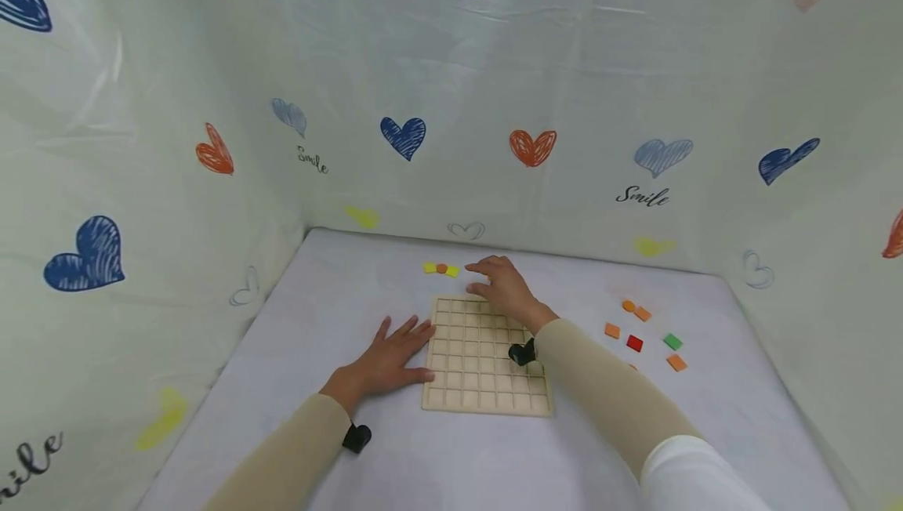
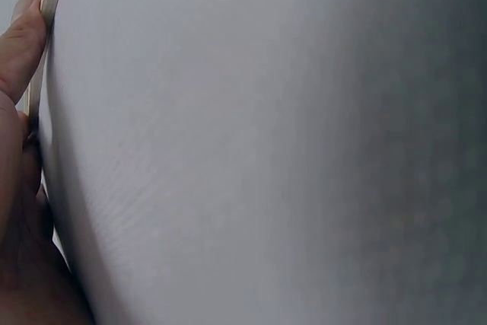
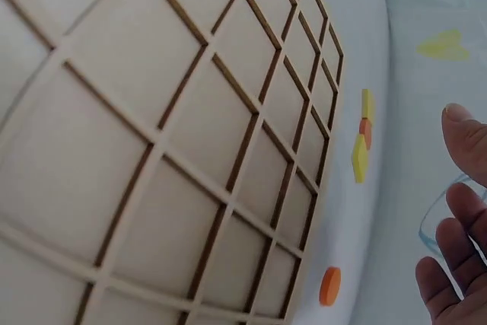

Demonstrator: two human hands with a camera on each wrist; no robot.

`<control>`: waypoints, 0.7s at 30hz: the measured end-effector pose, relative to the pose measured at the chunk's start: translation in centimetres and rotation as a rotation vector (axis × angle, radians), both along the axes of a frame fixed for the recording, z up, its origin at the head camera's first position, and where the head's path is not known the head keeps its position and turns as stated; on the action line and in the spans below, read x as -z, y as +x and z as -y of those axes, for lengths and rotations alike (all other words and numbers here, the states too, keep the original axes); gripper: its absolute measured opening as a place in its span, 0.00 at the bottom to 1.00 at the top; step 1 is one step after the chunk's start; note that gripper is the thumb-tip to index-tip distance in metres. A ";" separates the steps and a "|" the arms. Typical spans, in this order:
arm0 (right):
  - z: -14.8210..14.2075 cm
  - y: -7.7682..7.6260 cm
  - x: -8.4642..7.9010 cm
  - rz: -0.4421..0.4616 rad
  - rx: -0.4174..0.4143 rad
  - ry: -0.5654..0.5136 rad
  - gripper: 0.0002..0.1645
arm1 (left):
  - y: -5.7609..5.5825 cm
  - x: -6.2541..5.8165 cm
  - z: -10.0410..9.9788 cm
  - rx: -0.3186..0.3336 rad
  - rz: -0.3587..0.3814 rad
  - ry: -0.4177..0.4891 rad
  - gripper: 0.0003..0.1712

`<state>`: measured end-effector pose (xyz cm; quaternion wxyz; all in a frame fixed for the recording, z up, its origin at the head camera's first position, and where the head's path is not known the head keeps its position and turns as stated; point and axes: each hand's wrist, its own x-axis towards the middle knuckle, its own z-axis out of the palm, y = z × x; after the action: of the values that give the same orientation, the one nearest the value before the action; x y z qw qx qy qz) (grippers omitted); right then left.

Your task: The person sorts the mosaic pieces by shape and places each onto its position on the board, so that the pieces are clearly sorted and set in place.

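A square wooden grid board (image 1: 487, 397) lies flat on the table. My left hand (image 1: 388, 358) rests beside it, fingers spread and fingertips touching its left edge; in the left wrist view, the thumb (image 2: 21, 47) meets the board's side. Over the far edge of the board hovers my right hand (image 1: 502, 288), fingers loosely bent and apart from the thumb, holding nothing. Beyond the board, two yellow pieces (image 1: 452, 271) flank an orange round piece (image 1: 441, 269). An orange disc (image 3: 329, 285) lies near the board's far edge, mostly hidden by the right hand in the head view.
On the right of the table (image 1: 712, 433) lie scattered pieces: a red square (image 1: 635, 343), a green one (image 1: 672, 342), an orange disc (image 1: 629, 306) and several orange squares (image 1: 676, 362). A heart-printed curtain (image 1: 466, 80) stands behind and at both sides.
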<state>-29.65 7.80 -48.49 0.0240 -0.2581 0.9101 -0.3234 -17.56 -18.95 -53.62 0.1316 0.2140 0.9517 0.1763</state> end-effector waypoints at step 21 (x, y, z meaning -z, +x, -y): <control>7.3 -5.2 2.4 -0.014 -0.058 0.133 0.26 | -0.1 0.5 0.3 -0.002 -0.013 0.030 0.52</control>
<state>-34.81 0.46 -50.90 0.0442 -0.2844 0.9218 -0.2598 -17.69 -19.23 -54.09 0.1220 0.2163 0.9500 0.1891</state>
